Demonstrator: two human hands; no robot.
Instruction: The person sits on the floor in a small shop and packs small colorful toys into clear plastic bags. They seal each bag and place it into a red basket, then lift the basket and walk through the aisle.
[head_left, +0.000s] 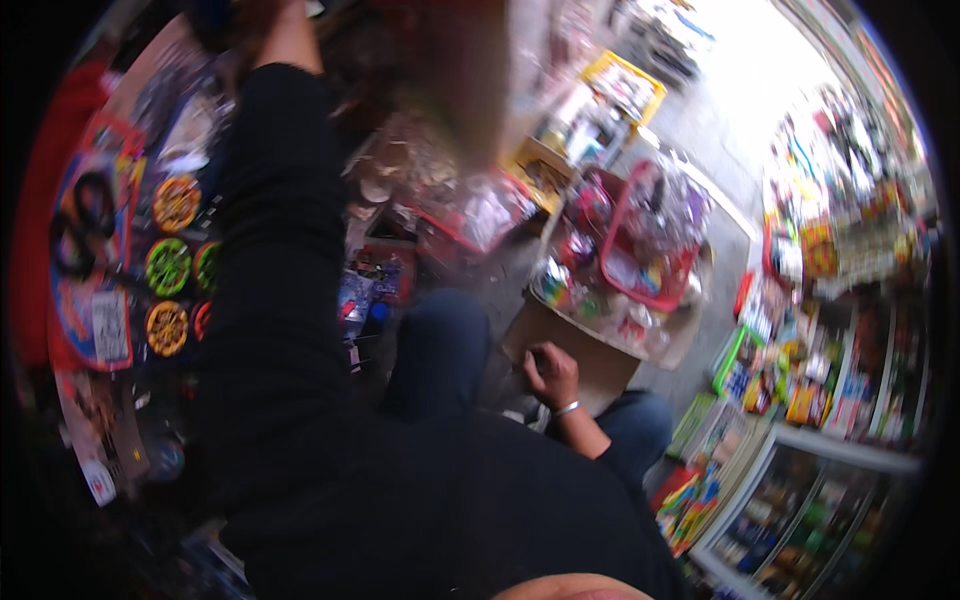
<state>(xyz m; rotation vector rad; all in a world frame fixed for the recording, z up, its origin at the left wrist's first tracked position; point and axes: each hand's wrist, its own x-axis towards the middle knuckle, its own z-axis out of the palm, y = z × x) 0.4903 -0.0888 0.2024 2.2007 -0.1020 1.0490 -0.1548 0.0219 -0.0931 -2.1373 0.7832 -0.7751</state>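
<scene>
My left arm, in a black sleeve, reaches up to the top left edge of the view. My left hand (262, 13) is dark and partly cut off there, so what it touches is hidden. Loosely curled, my right hand (553, 373) has a silver bracelet at the wrist and shows nothing in it. It hovers over my lap, near the brown flap of a cardboard box (581, 337). On the box stands a pink plastic basket (611, 251) holding clear-wrapped items. Packaged toy wheels in orange (177, 202) and green (167, 268) lie left of my arm.
Black-handled scissors (82, 225) are at the far left. A large blurred shape (472, 82) fills the top middle. Beyond the box is a yellow crate (649, 86). Packed shelves (847, 360), a green basket (726, 364) and a glass-fronted case (787, 510) line the right side.
</scene>
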